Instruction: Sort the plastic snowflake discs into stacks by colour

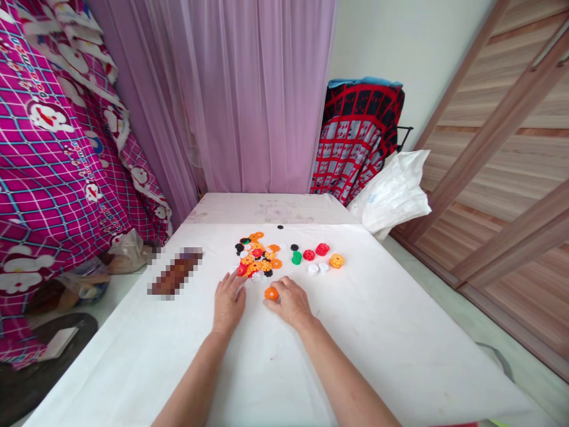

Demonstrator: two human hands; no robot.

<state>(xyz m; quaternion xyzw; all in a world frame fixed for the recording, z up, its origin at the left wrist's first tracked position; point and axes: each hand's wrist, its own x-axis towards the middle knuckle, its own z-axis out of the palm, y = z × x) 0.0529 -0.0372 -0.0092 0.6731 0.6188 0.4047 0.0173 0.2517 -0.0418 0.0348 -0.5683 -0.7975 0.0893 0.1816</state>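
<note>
A mixed pile of flower-edged plastic discs [256, 254] in orange, red, black and white lies on the white table. My left hand [229, 301] rests at the pile's near left edge, fingers stretched out and touching red discs there. Between the thumb and fingers of my right hand [291, 301] sits an orange flower-edged disc [271, 293], perhaps a small stack, close to the tabletop. Right of the pile are separate clusters of like discs: green [296, 258], red [322, 249], smaller red [308, 255], white [313, 269], yellow-orange [336, 261] and black [294, 247].
One black disc [280, 227] lies alone farther back on the white tablecloth [377, 332]. A blurred brown object [175, 273] is at the left. Beyond the right edge stands a white plastic bag [391, 193]. Purple curtains [262, 95] hang behind the table; a wooden wardrobe [502, 178] is at right.
</note>
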